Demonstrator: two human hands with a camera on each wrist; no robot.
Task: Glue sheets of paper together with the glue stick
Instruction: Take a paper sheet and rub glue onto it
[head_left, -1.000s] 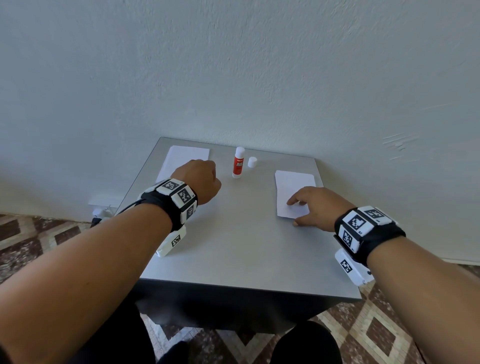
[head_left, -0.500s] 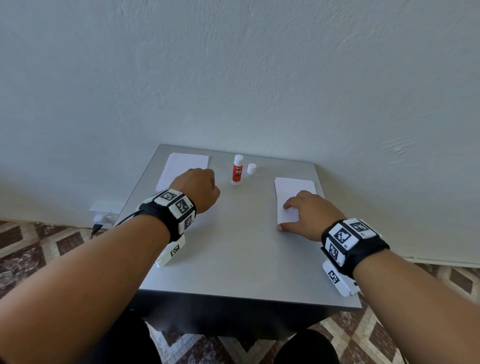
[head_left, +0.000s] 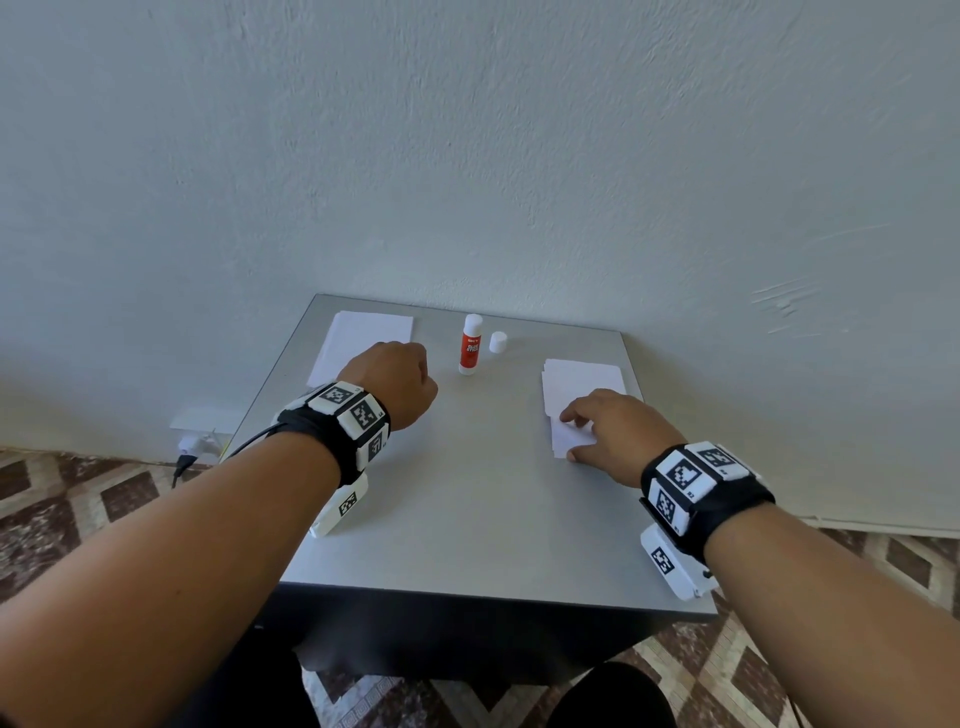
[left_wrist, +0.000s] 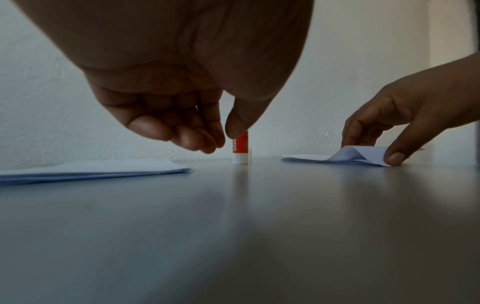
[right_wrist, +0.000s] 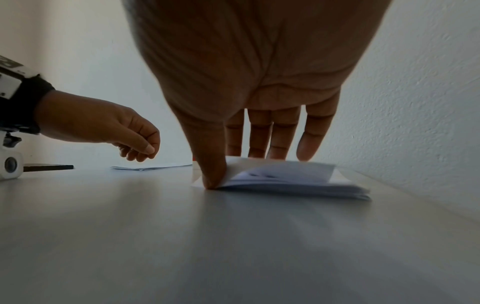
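Note:
A red and white glue stick (head_left: 470, 345) stands uncapped at the back middle of the grey table (head_left: 467, 509), with its white cap (head_left: 497, 342) just to its right. One stack of white paper (head_left: 366, 338) lies at the back left, another stack (head_left: 582, 382) at the right. My left hand (head_left: 402, 382) hovers beside the left stack, short of the glue stick (left_wrist: 241, 152), its fingers (left_wrist: 192, 137) loosely curled and holding nothing. My right hand (head_left: 574, 436) pinches the near end of the right stack's top sheet (right_wrist: 283, 170). The thumb (right_wrist: 210, 174) curls that sheet's edge upward.
The table stands against a white wall (head_left: 519, 182). A socket with a plug (head_left: 189, 444) is on the wall low at the left. Patterned floor tiles (head_left: 78, 499) show round the table. Bare table surface lies between my hands.
My right hand has drawn back along the right stack toward me, and the top sheet now bows up between thumb and fingers. My left hand has barely moved.

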